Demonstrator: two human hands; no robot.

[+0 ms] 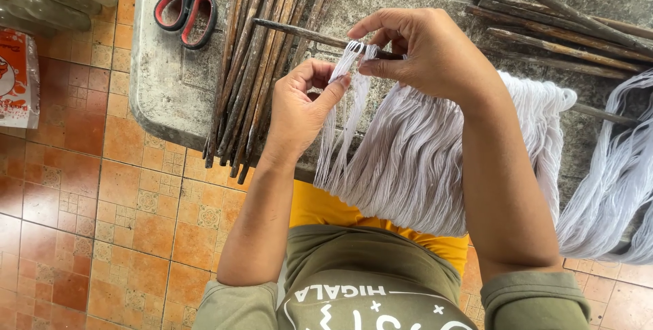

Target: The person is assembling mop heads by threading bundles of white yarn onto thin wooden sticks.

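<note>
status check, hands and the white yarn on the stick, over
Left hand pinching white yarn strands. Right hand gripping the yarn loop at the dark stick. Stick bundle and scissors lie alongside, not blocking.

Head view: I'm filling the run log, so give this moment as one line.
left hand: pinches white yarn strands | right hand: holds strands on dark stick | scissors: idle on table

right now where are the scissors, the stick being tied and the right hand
scissors [187, 5], head view, on the red handles
stick [299, 33], head view, on its bare left end
right hand [425, 51], head view, on its back
</note>
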